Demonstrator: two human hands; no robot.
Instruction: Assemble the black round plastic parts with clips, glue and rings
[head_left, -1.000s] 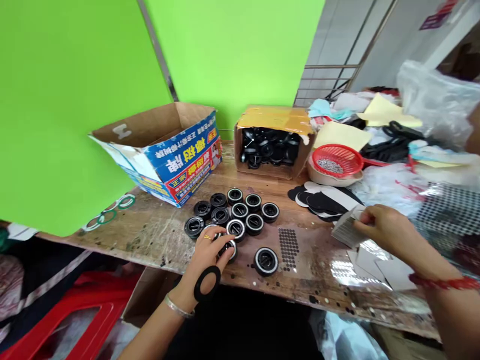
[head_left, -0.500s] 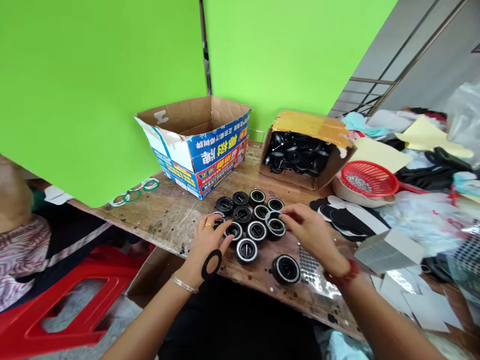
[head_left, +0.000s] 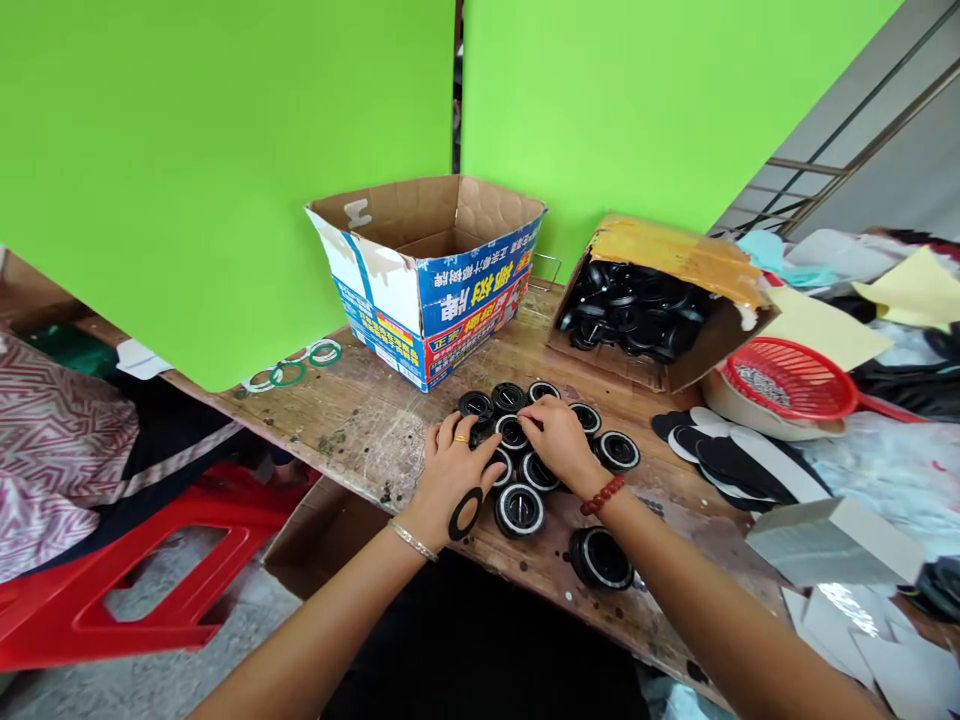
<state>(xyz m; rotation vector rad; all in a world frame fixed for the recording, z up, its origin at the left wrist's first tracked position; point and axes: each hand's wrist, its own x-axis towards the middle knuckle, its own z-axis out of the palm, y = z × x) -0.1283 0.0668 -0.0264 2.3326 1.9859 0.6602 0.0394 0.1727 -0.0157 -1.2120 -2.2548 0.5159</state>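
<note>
Several round black pieces with slotted centres, some with pale glittery rims [head_left: 519,511], stand clustered on the worn wooden table. My left hand [head_left: 450,475] rests along the cluster's left side, its fingers curved and apart, fingertips touching or just above a black piece [head_left: 475,404]. A flat black ring [head_left: 465,514] lies against the base of its thumb. My right hand [head_left: 559,440] reaches over the middle, thumb and fingertips pinched together at the rim of a glittery-edged piece [head_left: 511,432]. Whatever lies between those fingertips is too small to make out. Another rimmed piece [head_left: 602,557] stands nearer the front edge.
Behind is an open blue-and-white carton [head_left: 382,300]. A tipped cardboard box [head_left: 675,265] holds black parts. On the right are a red basket [head_left: 791,378], black and white flat cutouts [head_left: 739,455] and a grey-white block [head_left: 836,540]. A red stool [head_left: 247,560] stands left.
My right hand has moved from the cluster's right side to its middle. Some rimmed pieces on the right now sit farther from the rest. The view has shifted, moving the scene rightward.
</note>
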